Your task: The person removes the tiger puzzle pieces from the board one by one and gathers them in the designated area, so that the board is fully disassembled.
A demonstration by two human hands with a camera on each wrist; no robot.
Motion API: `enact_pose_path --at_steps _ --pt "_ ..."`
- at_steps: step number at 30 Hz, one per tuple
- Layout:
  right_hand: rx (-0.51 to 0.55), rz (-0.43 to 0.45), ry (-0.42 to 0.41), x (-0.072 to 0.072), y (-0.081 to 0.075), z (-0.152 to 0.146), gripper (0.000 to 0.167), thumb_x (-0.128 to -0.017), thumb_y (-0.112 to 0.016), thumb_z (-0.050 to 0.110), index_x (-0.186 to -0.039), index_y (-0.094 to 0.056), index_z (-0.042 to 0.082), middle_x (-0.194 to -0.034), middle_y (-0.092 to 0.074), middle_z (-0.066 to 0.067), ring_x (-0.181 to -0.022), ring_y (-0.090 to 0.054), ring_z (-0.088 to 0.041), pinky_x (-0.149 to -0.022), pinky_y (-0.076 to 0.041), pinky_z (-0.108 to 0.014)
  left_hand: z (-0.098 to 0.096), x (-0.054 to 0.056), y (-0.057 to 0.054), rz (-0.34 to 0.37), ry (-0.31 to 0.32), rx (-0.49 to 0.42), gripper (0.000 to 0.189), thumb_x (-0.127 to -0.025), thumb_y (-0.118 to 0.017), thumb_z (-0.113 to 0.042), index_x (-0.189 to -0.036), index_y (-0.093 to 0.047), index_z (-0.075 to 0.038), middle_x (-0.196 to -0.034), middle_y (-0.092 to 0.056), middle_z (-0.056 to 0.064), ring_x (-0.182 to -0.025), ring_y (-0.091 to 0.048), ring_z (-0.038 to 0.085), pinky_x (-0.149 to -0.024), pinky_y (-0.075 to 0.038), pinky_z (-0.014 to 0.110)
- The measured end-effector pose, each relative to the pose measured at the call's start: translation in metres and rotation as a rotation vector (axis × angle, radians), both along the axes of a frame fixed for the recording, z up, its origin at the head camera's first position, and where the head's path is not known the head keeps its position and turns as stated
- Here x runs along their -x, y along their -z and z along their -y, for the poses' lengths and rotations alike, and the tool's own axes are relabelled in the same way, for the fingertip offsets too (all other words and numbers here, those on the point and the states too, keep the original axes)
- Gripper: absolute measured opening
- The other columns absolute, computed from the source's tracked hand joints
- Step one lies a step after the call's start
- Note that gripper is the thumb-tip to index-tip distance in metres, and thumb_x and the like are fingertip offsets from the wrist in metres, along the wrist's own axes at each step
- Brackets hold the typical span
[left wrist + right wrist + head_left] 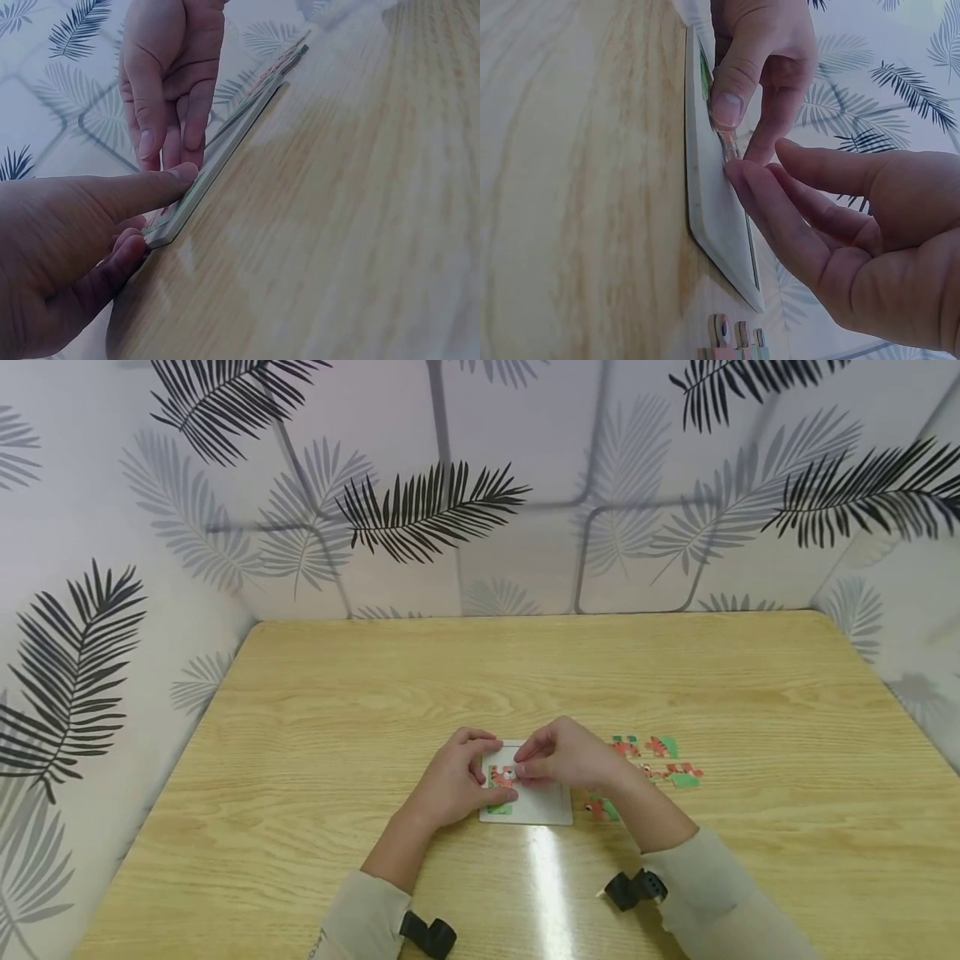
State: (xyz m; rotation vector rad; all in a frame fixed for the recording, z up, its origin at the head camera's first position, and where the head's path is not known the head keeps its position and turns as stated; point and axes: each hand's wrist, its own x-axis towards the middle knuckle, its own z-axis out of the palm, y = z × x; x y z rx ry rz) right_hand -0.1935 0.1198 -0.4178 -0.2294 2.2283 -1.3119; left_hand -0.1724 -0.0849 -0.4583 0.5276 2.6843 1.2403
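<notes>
A white puzzle board (pixel 543 810) lies on the table, with joined orange and green jigsaw pieces (pixel 500 779) along its left side. My left hand (pixel 455 779) holds the board at its left edge, its thumb on top over the pieces and its fingers curled at the rim in the left wrist view. Over the board, my right hand (pixel 573 756) touches the inner edge of the joined pieces with its fingertips. Its thumb stands apart from those fingers in the right wrist view, and nothing shows between them. The fingertips partly cover the piece they touch.
Several loose jigsaw pieces (pixel 682 774) lie on the wooden table (pixel 337 710) to the right of the board, some partly hidden by the right forearm. A wall with leaf-patterned covering (pixel 517 560) stands behind the table's far edge.
</notes>
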Motion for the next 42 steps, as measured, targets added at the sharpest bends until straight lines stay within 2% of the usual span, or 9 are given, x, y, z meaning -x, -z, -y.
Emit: enact_pose_path --at_steps 5,12,18,25,31,42 --pt "0.024 0.015 0.028 0.001 0.001 0.002 0.015 -0.092 -0.071 0.009 -0.101 -0.073 -0.003 -0.096 -0.076 -0.011 -0.084 -0.073 -0.017 -0.077 -0.059 -0.032 0.001 0.0 0.0 -0.004 -0.002 0.02 0.064 -0.075 -0.089 -0.028 -0.13 -0.066 -0.004 -0.135 -0.054 0.004 -0.074 -0.049 0.008 -0.07 -0.043 0.021" --pt "-0.078 -0.074 0.007 -0.001 0.0 0.008 0.012 -0.089 -0.075 0.011 -0.098 -0.075 0.004 -0.092 -0.074 -0.005 -0.081 -0.066 -0.013 -0.075 -0.051 -0.027 0.002 0.0 0.001 -0.007 -0.003 0.026 0.065 -0.075 -0.09 -0.029 -0.129 -0.066 -0.004 -0.135 -0.055 0.004 -0.073 -0.05 0.008 -0.07 -0.043 0.021" --pt "-0.108 -0.097 0.007 0.0 -0.001 0.014 0.01 -0.089 -0.075 0.009 -0.097 -0.077 0.005 -0.09 -0.075 -0.004 -0.08 -0.067 -0.012 -0.074 -0.052 -0.028 0.003 0.0 0.001 -0.01 0.002 0.035 0.064 -0.075 -0.089 -0.029 -0.129 -0.066 -0.004 -0.135 -0.054 0.004 -0.073 -0.05 0.007 -0.07 -0.043 0.021" --pt "-0.107 -0.092 0.007 -0.001 -0.001 0.016 0.012 -0.09 -0.075 0.012 -0.1 -0.079 0.006 -0.099 -0.077 -0.006 -0.085 -0.071 -0.012 -0.083 -0.055 -0.033 0.003 -0.002 0.0 0.002 -0.002 0.018 0.063 -0.075 -0.089 -0.027 -0.129 -0.066 -0.004 -0.136 -0.053 0.006 -0.074 -0.051 0.008 -0.07 -0.044 0.021" --pt "-0.1 -0.101 0.006 -0.001 0.0 0.014 0.012 -0.09 -0.075 0.014 -0.099 -0.079 0.007 -0.098 -0.077 -0.005 -0.085 -0.071 -0.011 -0.08 -0.055 -0.031 0.001 -0.002 0.002 0.001 -0.002 0.022 0.063 -0.076 -0.089 -0.028 -0.129 -0.066 -0.005 -0.137 -0.053 0.005 -0.074 -0.052 0.007 -0.07 -0.045 0.02" --pt "-0.051 -0.057 0.073 -0.005 -0.003 0.003 0.011 -0.091 -0.073 0.01 -0.1 -0.079 0.006 -0.103 -0.076 -0.008 -0.085 -0.073 -0.012 -0.078 -0.058 -0.029 -0.001 0.001 0.001 0.008 -0.002 0.031 0.064 -0.076 -0.089 -0.031 -0.13 -0.065 -0.005 -0.136 -0.053 0.004 -0.077 -0.052 0.008 -0.071 -0.045 0.02"
